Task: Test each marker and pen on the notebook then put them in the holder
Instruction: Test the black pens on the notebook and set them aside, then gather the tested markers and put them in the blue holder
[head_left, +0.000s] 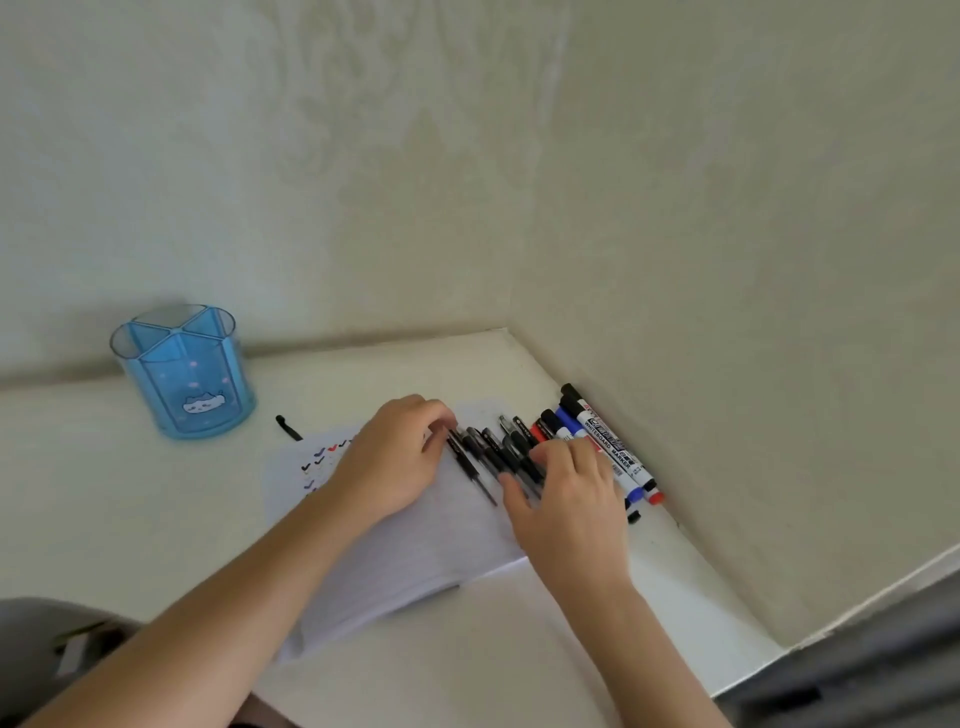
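Two hands work over the open white lined notebook (415, 551), which lies beneath them. Well left of the left hand (400, 457) stands the translucent blue plastic holder (182, 374). White-barrelled whiteboard markers (608, 447) lie just right of the right hand (566, 499). Between the hands lies a row of black plastic pens (498, 452). The left fingers curl onto the outermost black pen (470, 470), seemingly pinching it, while the right fingers rest flat on the row. Tugging one pen free may roll its neighbours off the page. The loose black cap (288, 427) beyond the left hand could go astray.
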